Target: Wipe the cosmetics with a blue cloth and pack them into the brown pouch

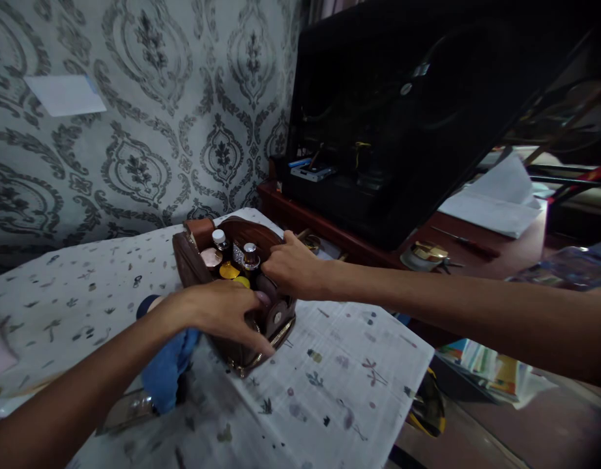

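Observation:
A brown zippered bag (189,260) stands unzipped on the patterned cloth. Inside it are a white-capped bottle (219,238), a silver-capped bottle (250,254), a round pale-pink lid (211,257) and a gold lid (229,270). My right hand (298,266) is closed on the bag's right rim, fingers curled and partly hidden. My left hand (227,311) reaches over the near side of the opening, thumb stretched out and apart from the fingers. Its fingertips are partly lost among the dark contents, and I see nothing held there.
Blue cloth (169,368) and a clear container (129,412) lie beside my left forearm. A large black screen-like panel (379,117) leans over the red-brown desk (481,257) at right. White papers (498,198) and a screwdriver (469,242) lie there; books (496,371) sit lower down.

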